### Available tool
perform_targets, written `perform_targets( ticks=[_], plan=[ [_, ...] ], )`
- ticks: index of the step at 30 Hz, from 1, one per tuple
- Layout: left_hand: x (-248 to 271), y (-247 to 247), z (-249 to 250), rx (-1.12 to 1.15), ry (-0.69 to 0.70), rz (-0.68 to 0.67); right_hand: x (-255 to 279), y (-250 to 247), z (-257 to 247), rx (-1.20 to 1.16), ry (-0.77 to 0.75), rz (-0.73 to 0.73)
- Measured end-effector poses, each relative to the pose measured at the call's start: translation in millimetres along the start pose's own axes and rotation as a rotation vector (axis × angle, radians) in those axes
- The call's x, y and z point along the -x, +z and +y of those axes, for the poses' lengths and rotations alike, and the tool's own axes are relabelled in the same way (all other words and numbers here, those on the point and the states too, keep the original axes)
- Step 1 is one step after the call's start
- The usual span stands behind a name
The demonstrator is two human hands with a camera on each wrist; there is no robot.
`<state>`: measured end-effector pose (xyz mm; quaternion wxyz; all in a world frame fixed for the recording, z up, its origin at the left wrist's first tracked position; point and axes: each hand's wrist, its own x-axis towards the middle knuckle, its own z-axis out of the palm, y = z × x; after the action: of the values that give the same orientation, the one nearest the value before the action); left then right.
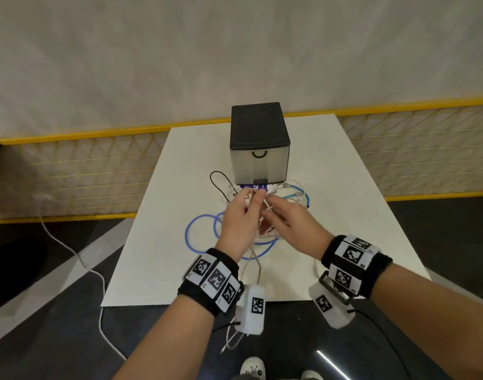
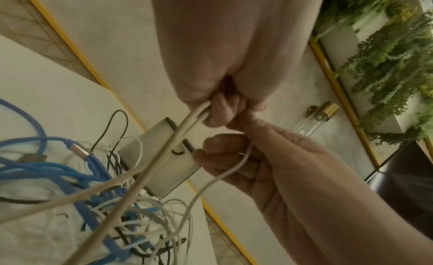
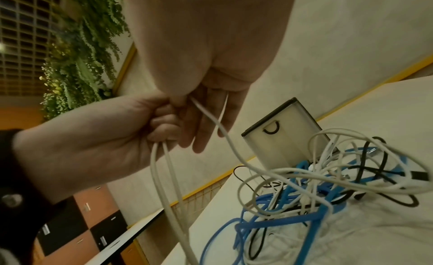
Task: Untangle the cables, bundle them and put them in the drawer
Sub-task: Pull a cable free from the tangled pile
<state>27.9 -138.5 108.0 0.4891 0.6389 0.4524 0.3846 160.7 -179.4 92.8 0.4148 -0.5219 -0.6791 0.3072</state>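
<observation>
A tangle of cables lies on the white table in front of a small drawer box with a black top, its drawer closed. Blue cable loops spread to the left, and a thin black cable curls beside the box. My left hand grips a doubled off-white cable above the pile; its strands hang toward the table's near edge. My right hand, just to the right and touching the left, pinches a thin white cable that runs down into the tangle.
A purple label shows at the foot of the box. Another white cord trails over the dark floor on the left. A yellow-framed mesh barrier runs behind the table. My shoes stand below the near edge.
</observation>
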Motion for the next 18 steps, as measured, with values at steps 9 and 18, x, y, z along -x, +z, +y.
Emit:
perform_targets(
  ticks=[9,18],
  plan=[
    [-31.0,-28.5,20.6,0.362,-0.050,0.234,-13.8,-8.8,55.0,0.131,0.030,-0.227],
    [-34.6,-58.7,35.4,0.413,0.022,0.178,-50.6,-26.6,57.7,0.448,0.065,-0.355]
  ],
)
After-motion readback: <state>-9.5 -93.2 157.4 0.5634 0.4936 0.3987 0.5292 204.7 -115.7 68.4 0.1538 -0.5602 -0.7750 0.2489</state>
